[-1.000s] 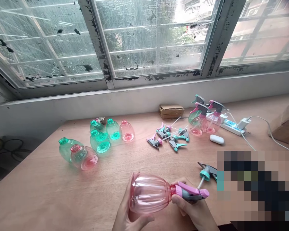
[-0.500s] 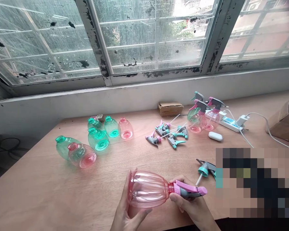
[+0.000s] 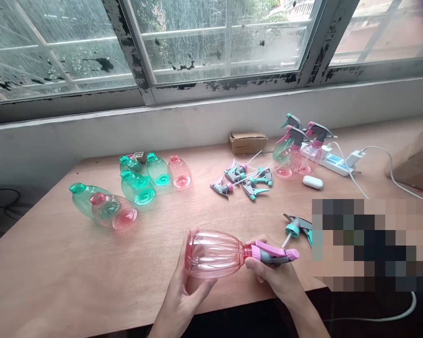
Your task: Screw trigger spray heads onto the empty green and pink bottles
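Note:
A clear pink spray bottle (image 3: 213,253) lies sideways in both my hands above the near edge of the wooden table (image 3: 56,263). My left hand (image 3: 185,291) cups its round base, fingers wrapped round it. My right hand (image 3: 273,277) is closed on the pink and grey trigger head (image 3: 273,253) at the bottle's neck. A teal and grey trigger head (image 3: 296,227) lies on the table just beyond my right hand.
Several empty green and pink bottles (image 3: 137,185) lie at the left. Several loose trigger heads (image 3: 243,180) sit mid-table, assembled spray bottles (image 3: 296,148) behind them. A power strip (image 3: 333,162), white case (image 3: 312,182) and cardboard boxes (image 3: 248,142) stand further back and right.
The view has tipped down, so everything sits higher in the frame. My hands keep the same hold on the pink bottle and its trigger head.

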The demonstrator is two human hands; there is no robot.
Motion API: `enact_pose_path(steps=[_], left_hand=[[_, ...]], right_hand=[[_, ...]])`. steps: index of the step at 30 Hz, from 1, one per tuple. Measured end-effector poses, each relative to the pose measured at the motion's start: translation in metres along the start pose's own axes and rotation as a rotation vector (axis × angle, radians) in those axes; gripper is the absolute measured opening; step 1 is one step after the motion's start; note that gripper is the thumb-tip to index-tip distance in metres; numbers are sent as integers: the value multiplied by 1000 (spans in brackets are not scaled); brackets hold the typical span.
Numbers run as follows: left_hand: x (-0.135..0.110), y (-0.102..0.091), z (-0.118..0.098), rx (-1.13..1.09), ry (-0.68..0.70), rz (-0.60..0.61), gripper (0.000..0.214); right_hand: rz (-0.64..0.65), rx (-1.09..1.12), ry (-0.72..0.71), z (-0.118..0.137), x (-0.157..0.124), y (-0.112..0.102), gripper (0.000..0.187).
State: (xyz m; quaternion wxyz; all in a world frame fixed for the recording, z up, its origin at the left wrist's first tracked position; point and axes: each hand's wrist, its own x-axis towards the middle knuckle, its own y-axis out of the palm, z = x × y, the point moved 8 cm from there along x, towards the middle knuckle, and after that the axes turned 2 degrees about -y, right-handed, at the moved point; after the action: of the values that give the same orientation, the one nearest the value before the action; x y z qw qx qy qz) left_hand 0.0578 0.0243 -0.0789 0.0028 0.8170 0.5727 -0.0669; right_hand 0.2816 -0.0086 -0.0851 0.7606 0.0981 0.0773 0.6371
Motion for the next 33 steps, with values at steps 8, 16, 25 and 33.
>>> enact_pose_path(steps=[8, 16, 25, 33], left_hand=[[5, -2, -7, -49, 29, -33, 91], [2, -2, -3, -8, 5, -60, 96], [5, 0, -11, -54, -46, -21, 90], [1, 1, -6, -51, -58, 1, 97]], right_hand=[[5, -63, -8, 10, -1, 4, 30], [-3, -66, 2, 6, -1, 2, 32], [-23, -68, 21, 6, -2, 1, 31], [-30, -73, 3, 8, -1, 3, 32]])
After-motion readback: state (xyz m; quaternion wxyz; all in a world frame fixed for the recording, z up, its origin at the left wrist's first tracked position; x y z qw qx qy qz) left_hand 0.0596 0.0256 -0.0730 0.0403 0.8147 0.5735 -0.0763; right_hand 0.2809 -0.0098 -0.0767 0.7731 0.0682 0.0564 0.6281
